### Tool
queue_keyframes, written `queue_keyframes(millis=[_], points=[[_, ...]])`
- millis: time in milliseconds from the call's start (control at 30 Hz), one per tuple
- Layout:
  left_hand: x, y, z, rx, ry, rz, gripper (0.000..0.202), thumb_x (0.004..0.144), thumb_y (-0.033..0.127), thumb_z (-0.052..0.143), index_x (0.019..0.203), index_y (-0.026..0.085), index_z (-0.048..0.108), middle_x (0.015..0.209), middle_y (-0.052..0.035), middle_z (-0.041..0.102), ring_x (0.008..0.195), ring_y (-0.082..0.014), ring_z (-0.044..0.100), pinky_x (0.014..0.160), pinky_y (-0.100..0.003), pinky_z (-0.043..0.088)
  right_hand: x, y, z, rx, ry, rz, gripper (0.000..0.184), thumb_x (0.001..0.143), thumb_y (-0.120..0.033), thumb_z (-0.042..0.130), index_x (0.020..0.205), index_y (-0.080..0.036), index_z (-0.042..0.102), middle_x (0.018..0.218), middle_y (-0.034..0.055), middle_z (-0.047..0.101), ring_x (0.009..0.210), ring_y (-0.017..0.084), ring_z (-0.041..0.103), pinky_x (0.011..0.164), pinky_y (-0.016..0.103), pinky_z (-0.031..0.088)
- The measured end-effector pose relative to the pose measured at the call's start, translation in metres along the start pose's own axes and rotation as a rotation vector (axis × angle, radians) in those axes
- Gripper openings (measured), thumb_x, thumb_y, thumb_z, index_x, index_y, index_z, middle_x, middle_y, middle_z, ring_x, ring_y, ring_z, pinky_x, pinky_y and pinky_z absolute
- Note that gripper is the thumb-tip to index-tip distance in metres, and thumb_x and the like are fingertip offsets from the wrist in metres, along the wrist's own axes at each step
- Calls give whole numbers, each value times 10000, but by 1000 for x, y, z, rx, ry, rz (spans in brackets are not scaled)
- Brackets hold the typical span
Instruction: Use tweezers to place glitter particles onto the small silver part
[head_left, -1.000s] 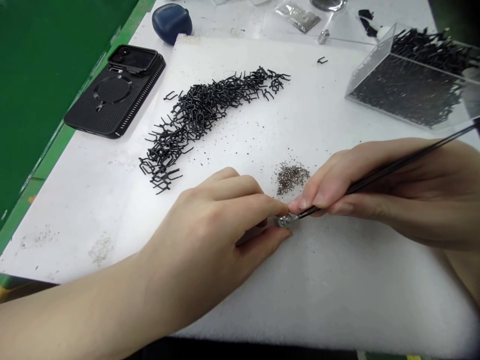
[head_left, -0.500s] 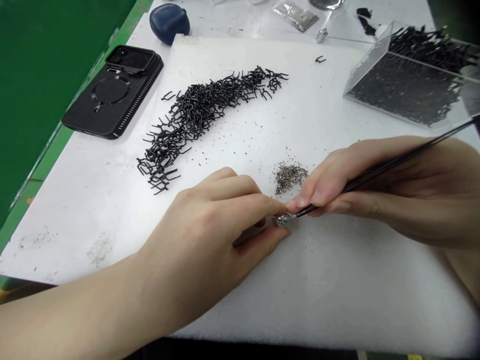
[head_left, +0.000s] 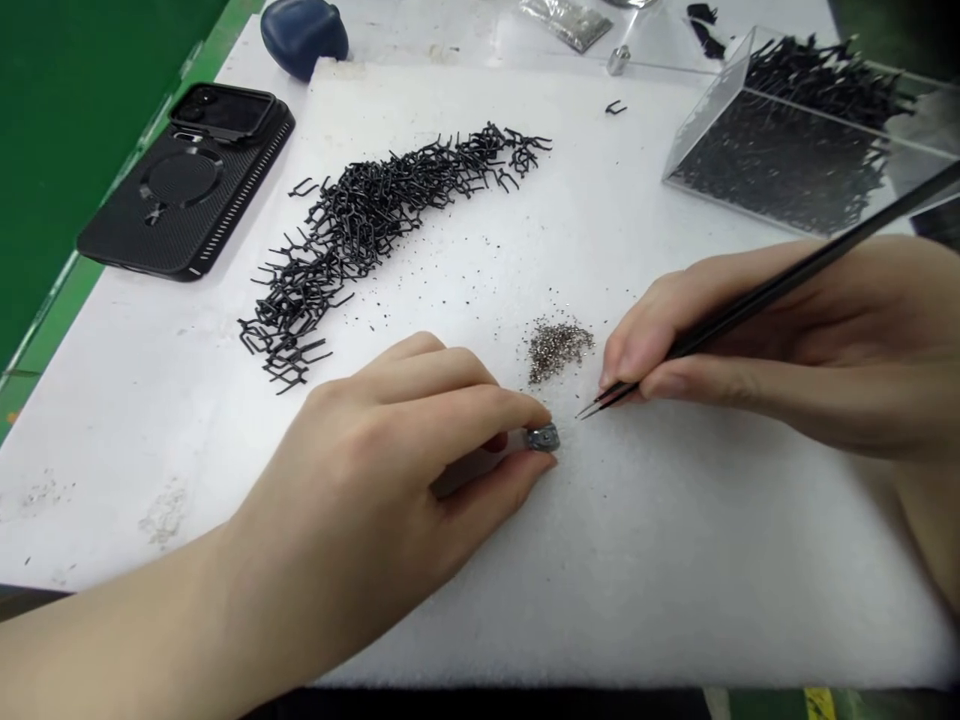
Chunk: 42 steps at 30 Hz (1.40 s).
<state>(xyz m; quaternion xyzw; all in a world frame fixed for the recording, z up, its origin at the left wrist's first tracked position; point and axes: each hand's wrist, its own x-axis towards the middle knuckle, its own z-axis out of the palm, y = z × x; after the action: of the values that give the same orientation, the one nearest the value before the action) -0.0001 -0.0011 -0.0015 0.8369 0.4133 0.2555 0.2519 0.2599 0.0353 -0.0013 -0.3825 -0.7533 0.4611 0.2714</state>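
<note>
Metal part (head_left: 543,437) pinched in left hand (head_left: 352,480)

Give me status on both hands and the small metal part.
Left hand pinching small metal part. Right hand holding black tweezers, tips apart from the part. Glittery grain pile close by.

The left hand (head_left: 367,470) pinching a small metal piece (head_left: 542,437) at the fingertips, the right hand (head_left: 772,340) up with black tweezers (head_left: 780,282), tips just beside that piece, not touching! Right above those tips, a little heap of tiny glittering stones (head_left: 559,350); past the left hand, a long drift of black wire clips (head_left: 352,230) across white foam (head_left: 675,560).
</note>
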Motion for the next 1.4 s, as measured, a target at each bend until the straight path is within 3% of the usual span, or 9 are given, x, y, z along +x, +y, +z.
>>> queue_keyframes(millis=[333,500,700,1400], points=[[-1,0,0,1,4,2,116,860,183,745,949,232,801,788,35,712,757,-89,657,681,-171,513,-3,2,2,-32,9,-45,159,861,-168,782,951,-299,783,953,-22,788,872,193,755,724,251,654],[0,-1,0,-8,1,1,117,866,172,754,964,215,804,808,34,721,769,-80,660,691,-162,514,-1,-1,9,28,83,-40,103,864,-215,793,920,-300,776,916,-30,787,858,215,766,742,306,674],[-4,-1,1,-37,25,29,132,856,173,780,985,192,804,819,26,731,790,-86,668,703,-174,518,3,-6,15,77,-2,-64,161,864,-134,765,954,-267,770,940,-22,788,860,184,773,753,241,672],[-4,-2,1,-26,29,60,98,872,172,764,963,171,800,803,10,726,775,-102,660,714,-204,529,1,-2,14,32,4,-37,122,875,-226,782,937,-331,774,922,-47,795,839,196,785,687,255,681]])
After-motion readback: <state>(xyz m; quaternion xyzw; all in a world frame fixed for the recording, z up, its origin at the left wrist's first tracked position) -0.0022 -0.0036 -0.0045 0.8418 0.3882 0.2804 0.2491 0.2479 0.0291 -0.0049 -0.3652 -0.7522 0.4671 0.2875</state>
